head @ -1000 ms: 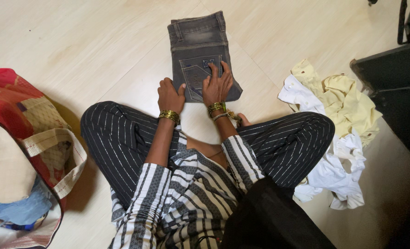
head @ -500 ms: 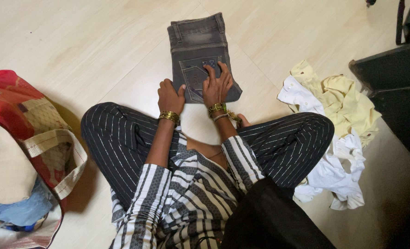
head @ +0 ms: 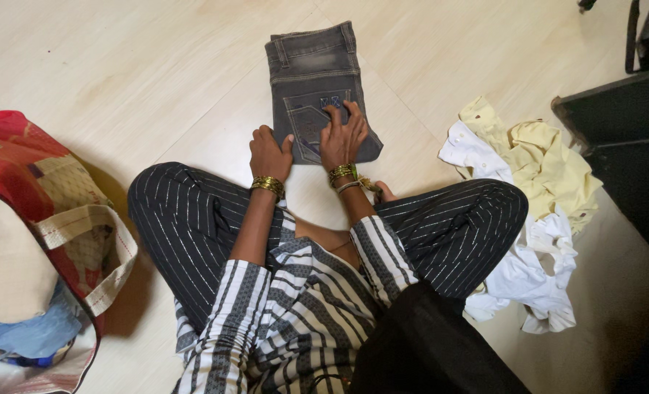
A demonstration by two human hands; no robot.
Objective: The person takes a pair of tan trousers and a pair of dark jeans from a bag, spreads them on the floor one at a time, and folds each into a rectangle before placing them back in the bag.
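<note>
A pair of dark grey jeans [head: 311, 67] lies folded into a rectangle on the pale floor in front of my crossed legs, waistband away from me. My right hand [head: 344, 135] rests flat on the back pocket near the fold's lower edge, fingers spread and pressing the cloth. My left hand [head: 268, 153] sits at the lower left corner of the jeans, fingers curled under, thumb touching the cloth edge. Both wrists wear gold bangles.
A heap of crumpled white and pale yellow garments [head: 530, 190] lies on the floor to my right. A large red patterned bag [head: 43, 219] with cloth inside stands at my left. A dark piece of furniture [head: 624, 131] fills the right edge.
My right hand has slid a little up the jeans' pocket, fingers spreading. My left hand stays at the lower left corner. The jeans have not moved.
</note>
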